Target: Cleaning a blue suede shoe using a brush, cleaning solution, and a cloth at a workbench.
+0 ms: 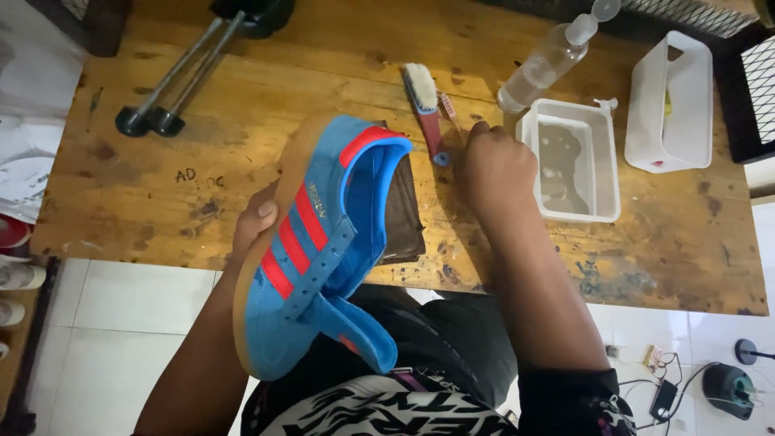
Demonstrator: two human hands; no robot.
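Seen from above at a scarred wooden workbench (242,105): left hand (257,220) cupped under the gum sole of a blue suede sneaker (323,242) with red stripes, fingers wrapped around the edge, holding it tilted on its side above the lap and the bench's near edge, laces out and tongue flopping toward the body. Right hand (494,168) stretched forward over the bench, closed into a loose fist with knuckles up, reaching beside the handle of a red-handled brush (428,113) with pale bristles; whether anything is pinched in the fist cannot be told. Just right of that hand, a clear rectangular tub (607,161) of murky water. Behind it, a clear spray bottle (549,60) lying at a slant, and farther right a white plastic container (674,105). Under the shoe's heel, a dark brown block (404,218) partly hidden by the upper. At the far left of the bench, two black-tipped metal legs (161,97) resting on the wood. White tiled floor (129,323) below, cables and a small device at lower right.
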